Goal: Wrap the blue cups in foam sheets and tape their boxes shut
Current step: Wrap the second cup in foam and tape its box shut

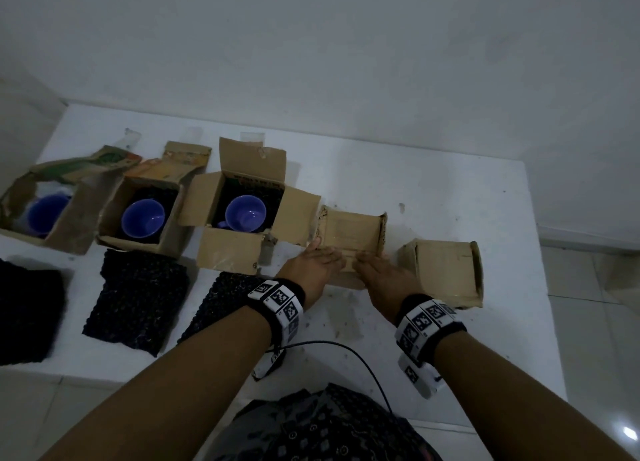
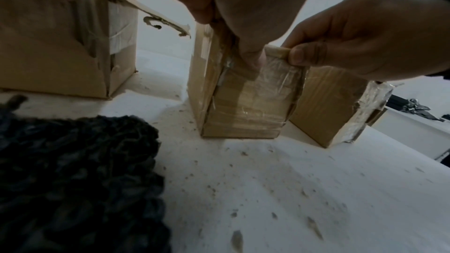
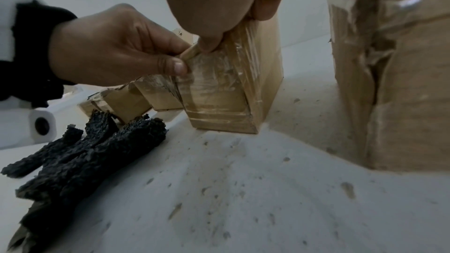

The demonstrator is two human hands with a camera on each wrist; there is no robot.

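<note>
A closed cardboard box [image 1: 353,232] with clear tape over its near face [image 2: 243,113] stands mid-table. My left hand [image 1: 325,252] pinches its near top edge, thumb on the taped face [image 3: 183,59]. My right hand [image 1: 370,263] pinches the same edge beside it, thumb on the front [image 2: 292,53]. To the left stand three open boxes, each with a blue cup: one [image 1: 246,214], a second [image 1: 142,218] and a third [image 1: 46,211]. Dark foam sheets [image 1: 138,304] lie in front of them.
A second closed, taped box [image 1: 443,270] stands just right of my right hand. The white table [image 1: 450,190] ends at a wall behind and drops off at the right. A black cable [image 1: 346,349] hangs near the front edge.
</note>
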